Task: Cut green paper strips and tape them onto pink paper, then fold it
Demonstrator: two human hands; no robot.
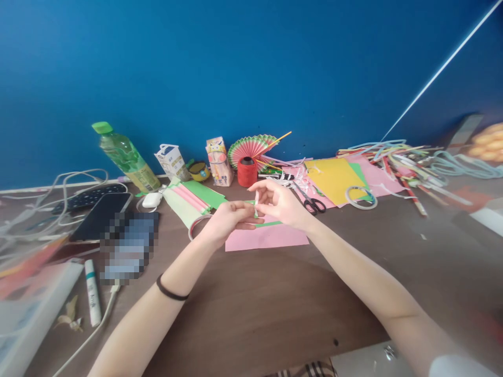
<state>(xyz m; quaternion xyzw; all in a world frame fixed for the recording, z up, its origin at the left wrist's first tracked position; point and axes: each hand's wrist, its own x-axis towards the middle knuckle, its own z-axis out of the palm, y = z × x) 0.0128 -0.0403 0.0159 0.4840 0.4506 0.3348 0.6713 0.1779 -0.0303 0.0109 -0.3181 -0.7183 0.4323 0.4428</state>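
Head view, as I read it: left hand (228,222) and right hand (281,201) meet above the pink sheet (267,238), both pinching one white strip (257,200) at the fingertips, apparently raised off the table (251,309) for finer control; scissors (312,203) lie just beyond.

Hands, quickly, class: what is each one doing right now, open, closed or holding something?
Left hand: closed, pinching the lower end of the small white strip.
Right hand: pinching the strip's upper end, other fingers loosely spread.
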